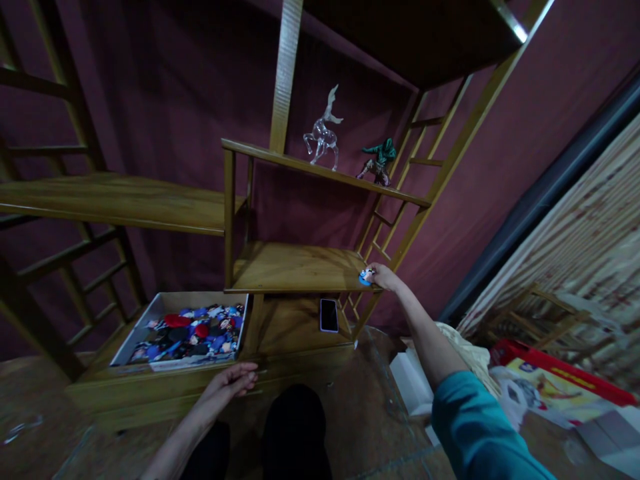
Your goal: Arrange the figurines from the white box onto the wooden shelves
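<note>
My right hand (pixel 384 277) is closed on a small blue-and-white cartoon piece (pixel 366 277) at the right end of the middle shelf (pixel 295 267). Whether the piece touches the wood I cannot tell. Low in front of the bottom ledge, my left hand (pixel 235 380) has its thumb and fingers pressed together. A faint thin, clear bit seems to stick out from its fingertips, too small to name. Behind that hand stands an open cardboard box (pixel 131 341) full of small colourful cartoon pieces (pixel 195 333), blue, red and black among them.
A phone (pixel 329 315) lies on the bottom shelf. Above stand a clear deer figurine (pixel 323 139) and a green hooded figure (pixel 381 163). Wooden posts (pixel 229 220) divide the shelves. A white box (pixel 411 383) and a red-edged package (pixel 565 380) sit on the floor at right.
</note>
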{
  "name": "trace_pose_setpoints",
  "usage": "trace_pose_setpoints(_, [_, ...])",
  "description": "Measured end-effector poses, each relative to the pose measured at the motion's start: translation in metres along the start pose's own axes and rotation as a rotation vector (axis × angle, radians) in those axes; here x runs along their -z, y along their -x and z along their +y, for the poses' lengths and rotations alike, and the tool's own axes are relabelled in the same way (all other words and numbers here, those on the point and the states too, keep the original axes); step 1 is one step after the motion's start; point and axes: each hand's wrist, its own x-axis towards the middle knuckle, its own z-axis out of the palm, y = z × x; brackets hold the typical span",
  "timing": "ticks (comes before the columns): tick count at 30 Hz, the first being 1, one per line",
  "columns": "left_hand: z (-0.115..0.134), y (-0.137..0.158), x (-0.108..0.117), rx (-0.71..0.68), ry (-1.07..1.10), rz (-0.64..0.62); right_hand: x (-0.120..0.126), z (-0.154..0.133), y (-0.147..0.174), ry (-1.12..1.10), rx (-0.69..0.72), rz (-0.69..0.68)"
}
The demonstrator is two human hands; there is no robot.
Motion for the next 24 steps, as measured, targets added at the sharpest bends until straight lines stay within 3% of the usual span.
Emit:
trace_pose_setpoints(15, [-0.001, 0.001, 0.004, -0.024, 0.020, 0.009, 0.003, -0.009, 0.005, 0.033, -0.017, -0.059])
trace_pose_setpoints(20, [-0.007, 0.002, 0.005, -0.061, 0.054, 0.038, 0.006, -0.012, 0.015, 0.111, 0.047, -0.103])
trace_pose_setpoints(24, [-0.017, 0.003, 0.009, -0.158, 0.062, 0.127, 0.002, -0.024, 0.045, 0.172, 0.240, 0.152])
